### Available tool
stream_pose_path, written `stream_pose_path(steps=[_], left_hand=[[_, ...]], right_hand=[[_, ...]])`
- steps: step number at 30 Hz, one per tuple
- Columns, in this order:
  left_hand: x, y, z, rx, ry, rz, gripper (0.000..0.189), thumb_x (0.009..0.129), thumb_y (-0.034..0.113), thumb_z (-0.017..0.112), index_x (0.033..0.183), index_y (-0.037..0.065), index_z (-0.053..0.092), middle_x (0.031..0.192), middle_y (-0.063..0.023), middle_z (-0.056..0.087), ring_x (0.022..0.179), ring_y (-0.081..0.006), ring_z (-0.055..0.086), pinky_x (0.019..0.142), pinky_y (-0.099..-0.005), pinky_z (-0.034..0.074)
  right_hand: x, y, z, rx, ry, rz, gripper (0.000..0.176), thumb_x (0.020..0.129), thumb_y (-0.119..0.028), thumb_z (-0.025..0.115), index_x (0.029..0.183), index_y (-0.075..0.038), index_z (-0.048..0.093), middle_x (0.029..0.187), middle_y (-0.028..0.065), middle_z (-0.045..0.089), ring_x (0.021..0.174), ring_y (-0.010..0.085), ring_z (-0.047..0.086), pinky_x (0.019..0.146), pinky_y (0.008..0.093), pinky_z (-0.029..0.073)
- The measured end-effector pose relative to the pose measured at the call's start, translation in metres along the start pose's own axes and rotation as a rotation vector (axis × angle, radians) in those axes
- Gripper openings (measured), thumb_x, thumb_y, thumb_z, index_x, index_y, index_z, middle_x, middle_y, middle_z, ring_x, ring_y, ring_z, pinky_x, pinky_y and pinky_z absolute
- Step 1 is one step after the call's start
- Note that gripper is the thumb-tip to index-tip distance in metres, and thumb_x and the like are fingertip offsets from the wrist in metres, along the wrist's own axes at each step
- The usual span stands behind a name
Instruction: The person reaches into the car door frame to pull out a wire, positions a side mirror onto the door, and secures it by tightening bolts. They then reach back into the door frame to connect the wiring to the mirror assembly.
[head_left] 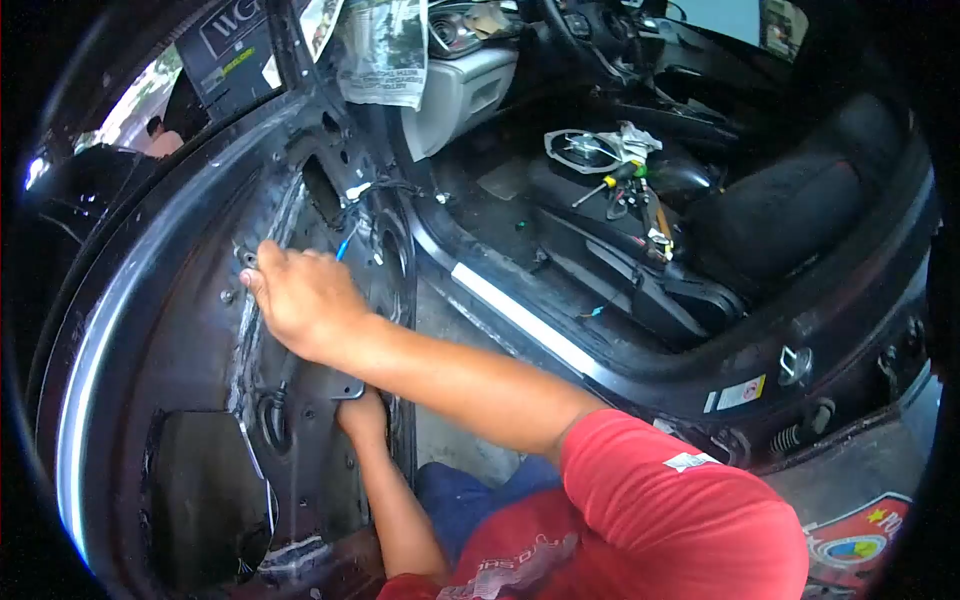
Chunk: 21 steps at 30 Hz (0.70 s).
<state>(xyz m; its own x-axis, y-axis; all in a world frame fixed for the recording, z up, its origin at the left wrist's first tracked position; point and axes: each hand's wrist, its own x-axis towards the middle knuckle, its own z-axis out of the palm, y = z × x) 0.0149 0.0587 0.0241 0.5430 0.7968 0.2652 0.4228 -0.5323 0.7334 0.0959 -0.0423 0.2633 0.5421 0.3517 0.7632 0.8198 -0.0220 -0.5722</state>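
The inner face of a stripped car door (200, 340) stands in front of me, its trim off and its cut-outs showing. My right hand (310, 300) reaches across to it, thumb and fingers pinched at a small metal fitting (248, 258) on the panel. What the fingertips hold is too small to make out. Lower down, my left hand (360, 408) goes in behind the panel's edge through an opening, and its fingers are hidden. A thin blue piece (346, 246) shows just beyond my right hand, near some dark wiring (385, 185).
Right of the door runs the sill with a bright strip (520, 315). On the seat area lie an oval speaker (583, 151), a yellow-handled screwdriver (600, 186) and other tools. Newspaper (385, 50) hangs at the top. A person (162, 138) appears beyond the window.
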Motion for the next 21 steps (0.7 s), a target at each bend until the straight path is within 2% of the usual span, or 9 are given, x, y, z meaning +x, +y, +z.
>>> stream_pose_path(steps=[1, 3, 4, 7, 8, 12, 13, 15, 21], left_hand=[[-0.004, 0.011, -0.003, 0.005, -0.01, 0.008, 0.044, 0.102, 0.039, 0.068, 0.116, -0.002, 0.076, 0.118, -0.0306, 0.074, 0.115, -0.0457, 0.071, 0.093, -0.0508, 0.054], [-0.012, 0.037, -0.02, 0.088, -0.083, -0.174, 0.047, 0.101, 0.042, 0.07, 0.113, -0.004, 0.077, 0.117, -0.0311, 0.074, 0.113, -0.0459, 0.071, 0.094, -0.0495, 0.054], [0.003, -0.004, -0.001, 0.034, -0.006, -0.069, 0.075, 0.098, 0.063, 0.069, 0.103, -0.012, 0.075, 0.105, -0.036, 0.073, 0.102, -0.0494, 0.073, 0.09, -0.0504, 0.053], [-0.001, 0.004, -0.003, -0.017, -0.004, -0.103, 0.069, 0.098, 0.058, 0.073, 0.118, -0.009, 0.075, 0.123, -0.0325, 0.073, 0.12, -0.046, 0.069, 0.104, -0.0459, 0.05], [0.001, -0.002, 0.0, -0.098, 0.031, -0.014, 0.066, 0.097, 0.054, 0.075, 0.124, -0.007, 0.074, 0.132, -0.03, 0.071, 0.128, -0.0433, 0.066, 0.11, -0.0441, 0.047], [0.0, -0.005, 0.004, -0.179, 0.132, 0.133, 0.066, 0.097, 0.053, 0.076, 0.124, -0.007, 0.074, 0.133, -0.0297, 0.071, 0.129, -0.0445, 0.065, 0.11, -0.0445, 0.047], [-0.003, 0.003, -0.001, -0.179, 0.135, 0.128, 0.066, 0.097, 0.053, 0.076, 0.124, -0.007, 0.074, 0.133, -0.0297, 0.071, 0.129, -0.0445, 0.065, 0.11, -0.0445, 0.047], [-0.011, 0.02, -0.016, -0.121, -0.037, -0.097, 0.066, 0.096, 0.053, 0.076, 0.125, -0.007, 0.073, 0.134, -0.0298, 0.07, 0.13, -0.0453, 0.064, 0.11, -0.045, 0.047], [0.001, -0.002, -0.002, -0.046, -0.022, -0.053, 0.067, 0.096, 0.053, 0.076, 0.125, -0.007, 0.073, 0.133, -0.0301, 0.07, 0.131, -0.046, 0.064, 0.11, -0.0452, 0.048]], right_hand=[[-0.001, -0.007, -0.006, 0.102, -0.143, 0.124, 0.036, 0.11, -0.039, 0.053, 0.104, -0.003, 0.059, 0.099, 0.027, 0.072, 0.097, 0.0517, 0.067, 0.084, 0.0607, 0.052], [-0.001, 0.005, -0.008, 0.121, -0.117, 0.076, 0.036, 0.109, -0.038, 0.053, 0.106, -0.003, 0.058, 0.101, 0.0281, 0.072, 0.1, 0.0523, 0.067, 0.085, 0.062, 0.052], [0.006, 0.01, -0.005, 0.138, -0.104, 0.01, 0.035, 0.109, -0.037, 0.053, 0.107, -0.003, 0.057, 0.103, 0.0292, 0.072, 0.103, 0.0529, 0.067, 0.086, 0.0632, 0.052], [0.025, 0.037, -0.015, 0.23, -0.046, -0.184, 0.031, 0.107, -0.033, 0.058, 0.113, -0.003, 0.063, 0.107, 0.0273, 0.07, 0.105, 0.0504, 0.066, 0.091, 0.0555, 0.052], [0.032, 0.031, -0.038, 0.075, -0.234, -0.113, 0.03, 0.107, -0.035, 0.056, 0.114, -0.008, 0.064, 0.119, 0.021, 0.071, 0.116, 0.0458, 0.064, 0.1, 0.0581, 0.05], [0.046, 0.029, -0.055, -0.203, -0.3, -0.474, 0.027, 0.106, -0.035, 0.059, 0.116, -0.013, 0.07, 0.112, 0.0156, 0.068, 0.112, 0.0401, 0.063, 0.096, 0.0524, 0.053], [0.05, 0.027, -0.056, -0.201, -0.304, -0.477, 0.027, 0.106, -0.035, 0.059, 0.116, -0.013, 0.07, 0.112, 0.0156, 0.068, 0.112, 0.0401, 0.063, 0.096, 0.0524, 0.053], [0.057, 0.023, -0.061, -0.429, -0.282, -0.66, 0.025, 0.104, -0.034, 0.062, 0.113, -0.013, 0.071, 0.112, 0.0128, 0.066, 0.113, 0.0358, 0.062, 0.095, 0.052, 0.053], [0.078, 0.022, -0.058, -0.568, -0.104, -1.044, 0.022, 0.1, -0.037, 0.065, 0.107, -0.017, 0.07, 0.108, 0.0091, 0.063, 0.114, 0.0304, 0.061, 0.092, 0.0479, 0.051]])
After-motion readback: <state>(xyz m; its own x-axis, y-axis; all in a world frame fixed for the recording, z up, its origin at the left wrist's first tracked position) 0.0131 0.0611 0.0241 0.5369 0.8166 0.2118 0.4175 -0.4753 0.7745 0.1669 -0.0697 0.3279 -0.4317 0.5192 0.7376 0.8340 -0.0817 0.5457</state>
